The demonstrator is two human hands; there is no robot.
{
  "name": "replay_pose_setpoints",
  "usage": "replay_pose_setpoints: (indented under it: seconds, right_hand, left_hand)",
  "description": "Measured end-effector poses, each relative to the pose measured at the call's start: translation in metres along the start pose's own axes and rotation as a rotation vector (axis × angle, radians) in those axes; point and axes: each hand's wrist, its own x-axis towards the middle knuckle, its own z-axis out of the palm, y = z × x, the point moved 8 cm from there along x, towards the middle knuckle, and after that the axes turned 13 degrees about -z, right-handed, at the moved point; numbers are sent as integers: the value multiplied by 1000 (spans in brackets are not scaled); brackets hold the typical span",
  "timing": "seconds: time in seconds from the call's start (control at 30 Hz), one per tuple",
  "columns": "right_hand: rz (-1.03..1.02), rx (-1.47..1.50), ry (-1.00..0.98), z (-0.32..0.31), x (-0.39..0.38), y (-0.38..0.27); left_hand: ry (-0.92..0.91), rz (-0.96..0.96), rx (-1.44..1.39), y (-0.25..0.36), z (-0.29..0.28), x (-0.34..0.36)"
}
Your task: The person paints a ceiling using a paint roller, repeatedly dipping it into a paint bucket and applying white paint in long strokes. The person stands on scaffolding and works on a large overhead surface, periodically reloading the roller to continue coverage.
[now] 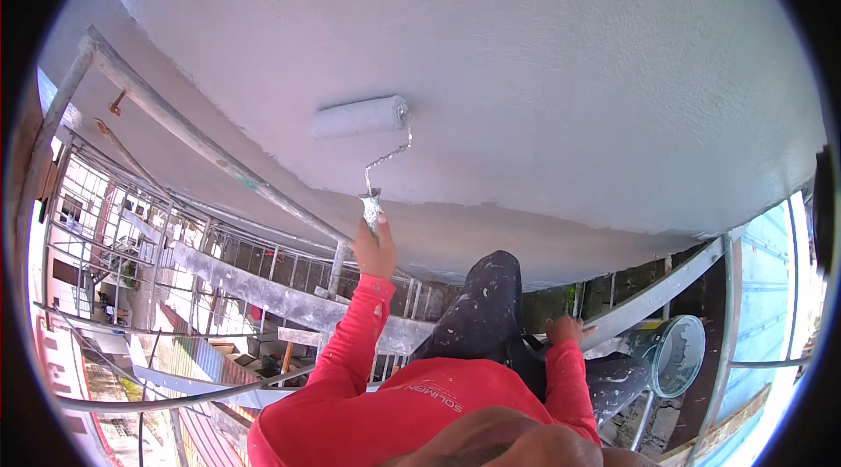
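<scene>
My left hand (375,248) is closed round the paint-spattered handle of a paint roller (361,116). The roller's grey-coated sleeve lies against the pale grey wall (561,99), and its bent wire frame runs down to the handle. Lower on the right, my right hand (566,330) is beside my knee, at the near end of a pale plank (653,296). Its fingers look curled, but what they hold is too small to make out. A translucent bucket (681,357) with whitish paint smears on its inside hangs or stands to the right of that hand.
Scaffold tubes (206,143) cross the left side, with a paint-splashed plank (263,292) behind my left arm. A curved tube (193,395) runs at lower left. Far below are buildings and corrugated roofing (188,349). Blue sheeting (764,292) stands at the right. A darker, rougher band (491,222) edges the wall's lower part.
</scene>
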Motion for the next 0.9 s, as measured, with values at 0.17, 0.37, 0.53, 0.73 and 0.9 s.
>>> replay_pose_setpoints:
  seconds: [0.17, 0.37, 0.53, 0.73, 0.9]
  right_hand:
    - [2, 47, 43, 4, 3, 1]
    - [78, 153, 151, -3, 9, 6]
    - [-459, 603, 678, -78, -10, -33]
    - [-888, 911, 631, -167, -112, -135]
    - [-592, 1190, 624, -99, -97, -122]
  left_hand:
    - [-19, -4, -218, 74, -22, 59]
    - [-61, 24, -565, 134, -43, 81]
    - [-235, 71, -714, 130, 10, -2]
    - [-1007, -276, -765, 117, 98, -178]
    - [-1347, -264, -570, 94, 149, -256]
